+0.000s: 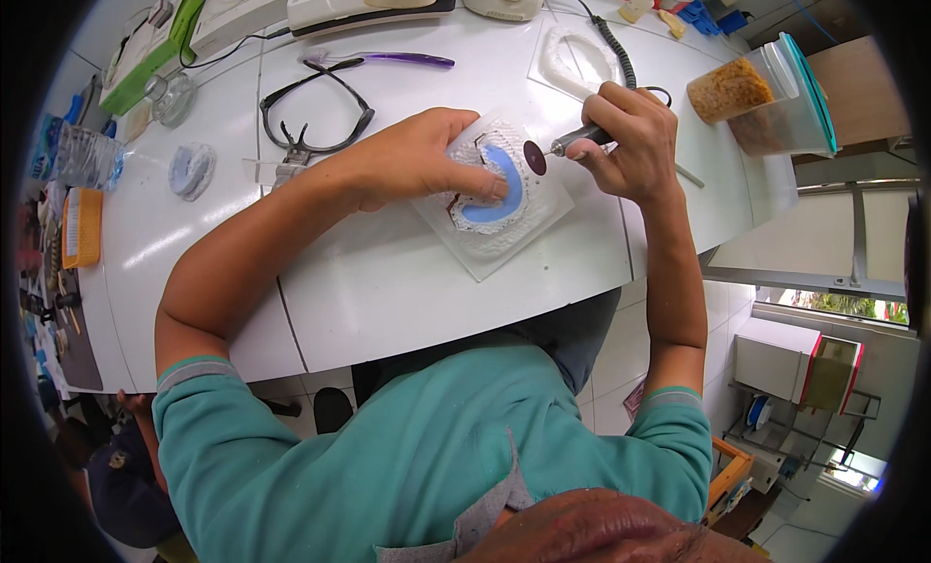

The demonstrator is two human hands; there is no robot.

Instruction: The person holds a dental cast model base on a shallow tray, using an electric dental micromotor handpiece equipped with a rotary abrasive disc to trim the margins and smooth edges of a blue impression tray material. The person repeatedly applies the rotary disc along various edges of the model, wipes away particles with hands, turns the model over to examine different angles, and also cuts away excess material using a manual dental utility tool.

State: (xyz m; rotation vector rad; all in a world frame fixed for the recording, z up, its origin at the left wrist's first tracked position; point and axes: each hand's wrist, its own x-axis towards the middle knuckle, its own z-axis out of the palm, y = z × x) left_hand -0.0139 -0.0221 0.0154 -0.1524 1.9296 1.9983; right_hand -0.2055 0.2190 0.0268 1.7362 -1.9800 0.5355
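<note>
My left hand grips a clear square plastic sheet just above the white table. Its thumb presses on a blue U-shaped piece set in the sheet's moulded, arch-like middle; the other fingers are mostly hidden behind. Dark red marks run along parts of the moulded edge. In my right hand is a rotary handpiece, held like a pen. A dark red cutting disc on its tip stands at the right side of the moulded arch. Whether the disc touches the plastic, I cannot tell.
Black-framed magnifier glasses and a purple-handled brush lie beyond my left arm. Another moulded clear sheet rests near the coiled cord. At right stands a tub of orange-brown granules. Another person is at lower left.
</note>
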